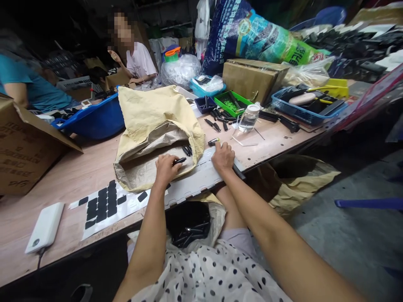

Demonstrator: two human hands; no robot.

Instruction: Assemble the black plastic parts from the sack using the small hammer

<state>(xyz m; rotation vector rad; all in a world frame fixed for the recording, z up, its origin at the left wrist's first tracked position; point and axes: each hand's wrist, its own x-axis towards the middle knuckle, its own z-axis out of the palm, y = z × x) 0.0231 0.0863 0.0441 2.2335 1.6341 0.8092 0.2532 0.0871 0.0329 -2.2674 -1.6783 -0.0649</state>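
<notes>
My left hand (166, 170) is at the mouth of a yellow woven sack (151, 109) lying on the table. Its fingers are closed on a slim black pen-like piece (179, 160). A few similar black pieces (187, 150) lie inside the sack opening. My right hand (223, 157) rests curled on a grey-white board (197, 178) at the table edge. A short black piece with a yellowish end (213, 141) shows at its fingertips, and a dark bar (238, 171) juts out beside the wrist. What sits inside the right fist is hidden.
Black patches lie on a white sheet (118, 209) beside a white power bank (45, 227). A lidded jar (248, 118), green tray (231, 103), blue basket (308, 113) and blue tub (97, 119) stand around. An open sack (217, 214) is at my lap. Two people sit across.
</notes>
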